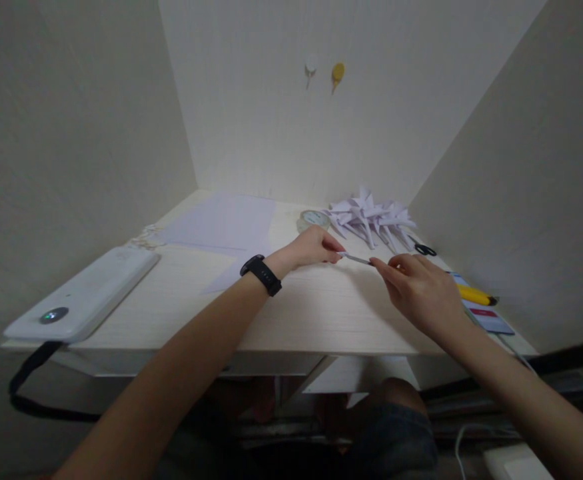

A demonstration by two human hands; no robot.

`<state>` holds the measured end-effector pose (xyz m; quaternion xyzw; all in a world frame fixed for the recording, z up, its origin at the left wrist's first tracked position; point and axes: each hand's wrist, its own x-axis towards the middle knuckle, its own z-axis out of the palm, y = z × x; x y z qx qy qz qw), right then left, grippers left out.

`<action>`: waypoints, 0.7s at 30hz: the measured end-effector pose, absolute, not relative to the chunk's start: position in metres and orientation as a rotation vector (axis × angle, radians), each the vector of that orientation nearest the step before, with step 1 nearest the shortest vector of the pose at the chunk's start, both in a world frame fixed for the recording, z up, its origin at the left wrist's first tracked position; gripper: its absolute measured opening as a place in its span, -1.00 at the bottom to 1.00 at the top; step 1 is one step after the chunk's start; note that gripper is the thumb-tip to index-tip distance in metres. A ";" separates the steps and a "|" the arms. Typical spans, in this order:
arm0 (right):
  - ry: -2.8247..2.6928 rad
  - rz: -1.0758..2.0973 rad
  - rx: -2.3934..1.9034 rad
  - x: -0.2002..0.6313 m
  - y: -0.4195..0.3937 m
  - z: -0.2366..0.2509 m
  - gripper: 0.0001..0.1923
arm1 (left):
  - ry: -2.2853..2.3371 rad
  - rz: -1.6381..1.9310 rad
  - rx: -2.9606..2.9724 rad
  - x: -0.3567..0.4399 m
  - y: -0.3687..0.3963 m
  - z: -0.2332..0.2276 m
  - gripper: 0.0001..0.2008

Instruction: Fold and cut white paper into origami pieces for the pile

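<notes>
Above the middle of the desk, my left hand [320, 245] pinches one end of a thin, pale grey strip [356, 259]. The other end is between the fingertips of my right hand [418, 287]. It runs almost straight across the gap between the hands; whether it is paper or tape I cannot tell. Just behind my left hand lies a roll of clear tape [314, 219]. A pile of folded white paper pinwheels [371, 217] sits beyond both hands, against the back wall. Black-handled scissors [425, 249] lie beside the pile.
White paper sheets [221, 220] cover the back left of the desk [291, 327]. A white power bank [84, 293] with a black strap lies at the left edge. On the right are a yellow object [476, 295] and a flat card-like item [494, 320]. Walls enclose three sides.
</notes>
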<state>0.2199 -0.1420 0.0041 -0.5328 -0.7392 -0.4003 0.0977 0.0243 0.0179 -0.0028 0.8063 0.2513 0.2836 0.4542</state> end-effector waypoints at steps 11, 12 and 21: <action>-2.263 -1.190 -1.694 0.218 -0.145 0.004 -0.59 | 0.608 0.678 2.009 0.024 0.015 -0.001 -0.80; -2.263 -1.184 -1.702 0.217 -0.145 0.004 -0.59 | 0.609 0.676 2.005 0.024 0.015 -0.001 -0.81; -2.306 -1.225 -1.751 0.213 -0.146 0.010 -0.61 | 0.631 0.653 2.049 0.024 0.014 0.001 -0.78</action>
